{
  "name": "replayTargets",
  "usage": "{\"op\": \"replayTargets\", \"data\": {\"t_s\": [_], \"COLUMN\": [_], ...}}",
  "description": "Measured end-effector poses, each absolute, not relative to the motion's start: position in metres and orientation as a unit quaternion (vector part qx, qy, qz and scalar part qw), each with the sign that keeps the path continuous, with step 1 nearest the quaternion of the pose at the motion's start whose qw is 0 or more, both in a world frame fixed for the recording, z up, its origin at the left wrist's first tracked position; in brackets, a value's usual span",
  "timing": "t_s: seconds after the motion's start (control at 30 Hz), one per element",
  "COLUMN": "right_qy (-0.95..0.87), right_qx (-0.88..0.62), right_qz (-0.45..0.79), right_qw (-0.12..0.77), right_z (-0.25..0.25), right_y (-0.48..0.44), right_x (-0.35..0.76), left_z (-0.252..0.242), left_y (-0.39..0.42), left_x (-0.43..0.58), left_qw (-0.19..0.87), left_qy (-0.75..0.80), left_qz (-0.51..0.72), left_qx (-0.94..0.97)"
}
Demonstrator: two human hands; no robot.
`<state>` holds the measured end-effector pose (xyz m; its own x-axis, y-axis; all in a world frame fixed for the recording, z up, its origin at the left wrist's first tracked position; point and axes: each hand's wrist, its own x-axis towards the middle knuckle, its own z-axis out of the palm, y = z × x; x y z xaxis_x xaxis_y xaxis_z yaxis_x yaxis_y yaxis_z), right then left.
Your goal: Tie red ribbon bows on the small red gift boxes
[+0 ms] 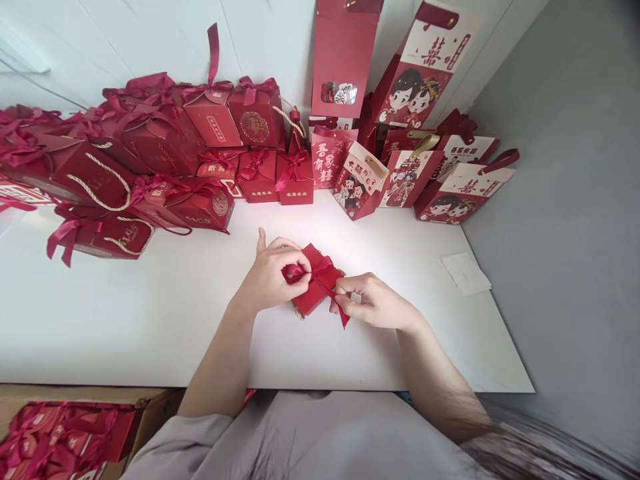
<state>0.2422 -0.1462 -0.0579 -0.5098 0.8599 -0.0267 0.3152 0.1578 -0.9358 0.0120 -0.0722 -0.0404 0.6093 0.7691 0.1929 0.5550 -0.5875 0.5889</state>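
A small red gift box [313, 300] stands on the white table in front of me, with a crimson ribbon [324, 265] tied in a bow over its top. Twisted gold cord shows at the box's edges. My left hand [273, 272] is closed in a pinch on the bow's left loop, its little finger raised. At the lower right of the box, my right hand [367, 301] pinches a hanging tail of the same ribbon between thumb and fingers. The fingers partly cover the knot and the box's sides.
Red ribboned gift boxes [165, 143] are stacked along the back left. Printed paper gift bags [360, 180] stand at the back right. A white paper sheet [466, 273] lies near the right edge by the grey wall. At lower left, a cardboard carton [150, 407] holds more red boxes.
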Motion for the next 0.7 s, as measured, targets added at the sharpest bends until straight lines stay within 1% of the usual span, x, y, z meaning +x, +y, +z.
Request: {"op": "replayTargets", "data": {"t_s": [0.23, 0.3, 0.4, 0.47, 0.57, 0.7], "right_qy": [-0.691, -0.687, -0.672, -0.651, -0.633, -0.647], "right_qx": [-0.411, -0.42, -0.442, -0.452, -0.471, -0.512], "right_qz": [0.523, 0.518, 0.512, 0.524, 0.532, 0.494], "right_qw": [0.285, 0.29, 0.301, 0.311, 0.307, 0.275], "right_z": [-0.06, -0.059, -0.057, -0.056, -0.055, -0.055], "right_y": [-0.143, -0.142, -0.142, -0.142, -0.141, -0.139], "right_x": [0.247, 0.249, 0.252, 0.255, 0.261, 0.272], "left_z": [-0.041, -0.041, -0.044, -0.047, -0.053, -0.056], "left_y": [-0.068, -0.065, -0.058, -0.054, -0.053, -0.054], "left_x": [0.008, 0.002, -0.008, -0.013, -0.013, -0.007], "left_qw": [0.262, 0.302, 0.401, 0.438, 0.449, 0.456], "left_qy": [0.386, 0.384, 0.363, 0.353, 0.349, 0.342], "left_qz": [0.222, 0.23, 0.249, 0.258, 0.268, 0.281], "left_qx": [0.856, 0.841, 0.803, 0.786, 0.778, 0.773]}}
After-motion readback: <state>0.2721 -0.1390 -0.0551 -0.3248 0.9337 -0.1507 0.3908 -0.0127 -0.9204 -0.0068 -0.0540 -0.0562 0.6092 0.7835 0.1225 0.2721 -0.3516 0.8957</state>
